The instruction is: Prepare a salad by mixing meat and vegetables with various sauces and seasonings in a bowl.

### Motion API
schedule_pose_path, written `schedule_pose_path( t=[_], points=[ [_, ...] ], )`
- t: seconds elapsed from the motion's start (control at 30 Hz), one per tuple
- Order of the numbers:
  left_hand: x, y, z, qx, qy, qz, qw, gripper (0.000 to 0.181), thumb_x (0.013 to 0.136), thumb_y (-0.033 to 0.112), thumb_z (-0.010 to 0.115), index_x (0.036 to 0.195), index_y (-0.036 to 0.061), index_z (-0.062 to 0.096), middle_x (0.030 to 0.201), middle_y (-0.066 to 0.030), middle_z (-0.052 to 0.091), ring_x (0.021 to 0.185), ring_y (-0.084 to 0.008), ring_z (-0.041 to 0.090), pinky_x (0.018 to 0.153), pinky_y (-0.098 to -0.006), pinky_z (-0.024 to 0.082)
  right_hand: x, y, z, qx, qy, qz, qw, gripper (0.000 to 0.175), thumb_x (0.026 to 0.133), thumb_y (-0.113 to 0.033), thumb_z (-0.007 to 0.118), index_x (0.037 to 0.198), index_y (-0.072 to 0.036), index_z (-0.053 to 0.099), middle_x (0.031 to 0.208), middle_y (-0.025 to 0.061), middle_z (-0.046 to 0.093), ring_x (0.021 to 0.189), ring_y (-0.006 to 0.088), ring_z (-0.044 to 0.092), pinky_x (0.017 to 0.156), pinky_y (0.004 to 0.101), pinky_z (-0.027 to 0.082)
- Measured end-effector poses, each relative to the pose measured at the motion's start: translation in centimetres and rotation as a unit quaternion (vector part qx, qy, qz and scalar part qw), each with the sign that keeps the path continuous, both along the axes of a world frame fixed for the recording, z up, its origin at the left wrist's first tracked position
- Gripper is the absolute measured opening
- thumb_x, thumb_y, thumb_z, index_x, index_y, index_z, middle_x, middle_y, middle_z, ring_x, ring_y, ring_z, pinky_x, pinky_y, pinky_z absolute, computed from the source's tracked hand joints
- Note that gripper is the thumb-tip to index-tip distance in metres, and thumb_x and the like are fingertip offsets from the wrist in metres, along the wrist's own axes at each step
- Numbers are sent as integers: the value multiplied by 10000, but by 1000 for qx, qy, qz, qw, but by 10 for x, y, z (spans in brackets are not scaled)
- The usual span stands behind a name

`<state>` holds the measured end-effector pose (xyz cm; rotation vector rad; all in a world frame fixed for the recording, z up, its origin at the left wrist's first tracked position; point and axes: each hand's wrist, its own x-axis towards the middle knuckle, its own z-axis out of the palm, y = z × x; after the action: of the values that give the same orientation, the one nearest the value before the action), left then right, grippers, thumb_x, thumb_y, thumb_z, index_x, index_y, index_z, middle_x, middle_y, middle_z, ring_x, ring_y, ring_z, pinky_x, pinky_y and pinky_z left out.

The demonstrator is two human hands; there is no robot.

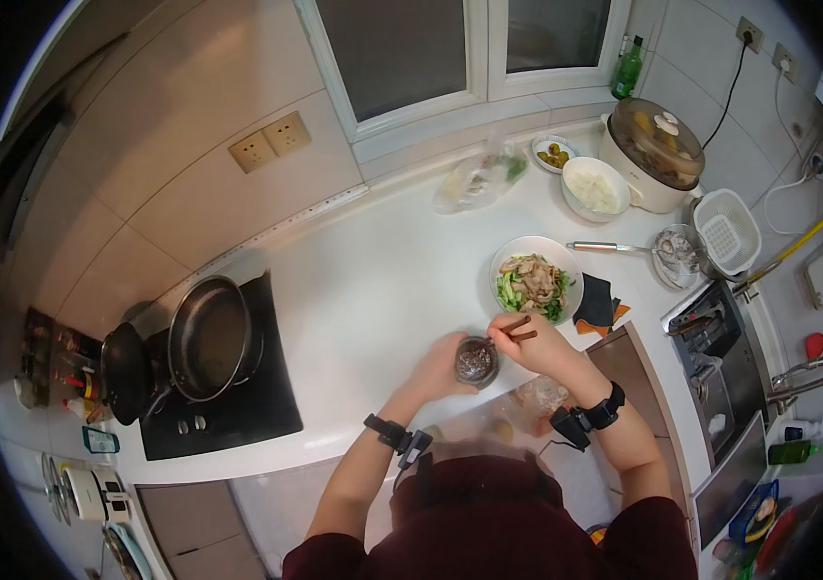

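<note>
My left hand grips the side of a small bowl that holds a dark sauce. In my right hand is a pair of brown chopsticks, their lower ends dipping into the sauce. Just beyond my right hand stands a white bowl of sliced meat over chopped green vegetables. Black and orange cloths lie against its right side. My fingers hide part of the small bowl's rim.
A frying pan rests on the black cooktop at left. Toward the back right are a skimmer, a bowl of white food, a plastic bag and a lidded electric cooker. The sink lies at right.
</note>
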<state>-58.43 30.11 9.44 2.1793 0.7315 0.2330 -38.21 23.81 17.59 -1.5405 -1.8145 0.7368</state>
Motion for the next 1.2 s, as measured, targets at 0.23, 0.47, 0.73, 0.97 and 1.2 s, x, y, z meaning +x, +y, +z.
schedule_pose_path(
  t=[0.23,0.47,0.73,0.97,1.2],
  points=[
    [0,1,-3,-12,2,3,1000,988,530,343,880,1322,53,366,1300,-169,446,1231,-363,407,1017,-429,373,0,-2,-4,-37,37,59,997,190,891,-213,570,858,-33,621,745,153,614,663,332,574,603,359,461],
    [-1,1,-10,-1,-9,16,1000,981,541,337,877,1324,54,359,1299,-175,443,1226,-368,411,1012,-428,381,-4,-1,-5,-53,3,60,997,201,890,-193,549,816,-14,602,679,171,596,593,348,566,574,381,456],
    [-1,0,-8,-11,-10,6,1000,986,543,339,876,1328,55,352,1303,-181,440,1223,-370,414,1012,-431,381,-3,-1,-1,-79,2,66,995,186,888,-188,548,835,-20,605,665,171,594,607,350,568,583,395,459],
    [-2,1,-11,0,-18,5,1000,990,542,346,875,1327,47,351,1302,-182,441,1225,-367,415,1012,-426,384,-1,1,-11,-30,-12,30,999,207,882,-203,565,816,-17,628,656,170,593,620,351,579,582,391,468],
    [0,1,-5,1,-24,2,1000,988,534,335,881,1322,48,357,1294,-178,448,1218,-368,424,1012,-420,385,3,-3,-6,-32,-2,24,999,230,890,-210,545,806,-11,624,637,149,604,591,323,587,577,376,468]
  ],
)
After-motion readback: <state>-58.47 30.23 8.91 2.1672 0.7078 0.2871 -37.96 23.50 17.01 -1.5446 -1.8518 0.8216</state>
